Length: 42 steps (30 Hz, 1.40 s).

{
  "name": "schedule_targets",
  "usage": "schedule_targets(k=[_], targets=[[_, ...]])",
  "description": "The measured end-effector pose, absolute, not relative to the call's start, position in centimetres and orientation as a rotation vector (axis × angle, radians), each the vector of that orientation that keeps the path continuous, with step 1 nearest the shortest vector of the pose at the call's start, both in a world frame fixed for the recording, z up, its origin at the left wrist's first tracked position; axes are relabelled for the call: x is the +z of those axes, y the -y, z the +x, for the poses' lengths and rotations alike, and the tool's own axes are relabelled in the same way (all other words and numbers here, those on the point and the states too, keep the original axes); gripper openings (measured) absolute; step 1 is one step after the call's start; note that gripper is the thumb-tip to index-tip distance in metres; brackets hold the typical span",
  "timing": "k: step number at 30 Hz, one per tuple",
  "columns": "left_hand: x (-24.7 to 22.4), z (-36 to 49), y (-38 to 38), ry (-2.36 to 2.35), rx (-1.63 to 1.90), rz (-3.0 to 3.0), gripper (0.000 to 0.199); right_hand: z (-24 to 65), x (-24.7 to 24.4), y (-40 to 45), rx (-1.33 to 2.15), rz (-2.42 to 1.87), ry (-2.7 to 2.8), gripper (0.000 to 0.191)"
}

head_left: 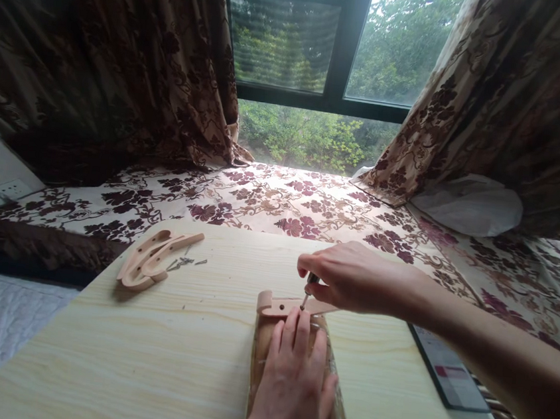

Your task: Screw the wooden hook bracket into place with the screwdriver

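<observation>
My right hand (347, 280) is closed around the handle of a screwdriver (311, 283). Its shaft points down to a hole in a pale wooden hook piece (277, 306), which has another dark hole to the left. That piece lies across the far end of a long brown board (261, 354) with light edges. My left hand (292, 377) lies flat on the board, fingers stretched forward, the fingertips touching or close to the wooden piece beside the screwdriver tip. Any screw under the tip is too small to make out.
On the pale wooden table (154, 363), more curved wooden hook pieces (147, 262) lie at the left, with several loose screws (181, 264) beside them. A dark-edged flat device (457, 378) rests near the right edge. Beyond are a flowered cloth (290, 204) and a white plastic bag (470, 204).
</observation>
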<state>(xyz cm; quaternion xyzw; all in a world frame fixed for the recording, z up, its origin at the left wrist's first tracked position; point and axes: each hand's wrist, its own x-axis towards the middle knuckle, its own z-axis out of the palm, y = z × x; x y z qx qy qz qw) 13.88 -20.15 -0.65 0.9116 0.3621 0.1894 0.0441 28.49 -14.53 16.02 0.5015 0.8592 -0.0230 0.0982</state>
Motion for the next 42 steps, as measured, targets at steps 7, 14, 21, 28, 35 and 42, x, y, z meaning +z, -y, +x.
schedule_targets(k=[7,14,21,28,35,42], targets=[[-0.5,13.9,20.3,-1.112,0.561,2.779,0.049,28.6,15.9,14.6,-0.077,1.45,-2.596,0.018],[-0.5,13.9,20.3,-1.107,0.556,2.772,0.049,28.6,15.6,14.7,-0.017,1.501,-2.58,0.021],[-0.6,14.0,20.1,-1.122,0.559,2.762,0.05,29.0,15.6,14.8,-0.106,1.439,-2.681,0.018],[-0.7,13.9,20.2,-1.109,0.577,2.775,0.049,28.8,15.4,14.7,0.003,1.524,-2.583,0.02],[-0.3,14.1,20.2,-1.134,0.567,2.732,0.05,29.1,15.5,14.8,-0.075,1.473,-2.665,0.017],[-0.5,13.9,20.3,-1.114,0.557,2.734,0.049,28.6,14.6,14.6,0.054,1.554,-2.607,0.019]])
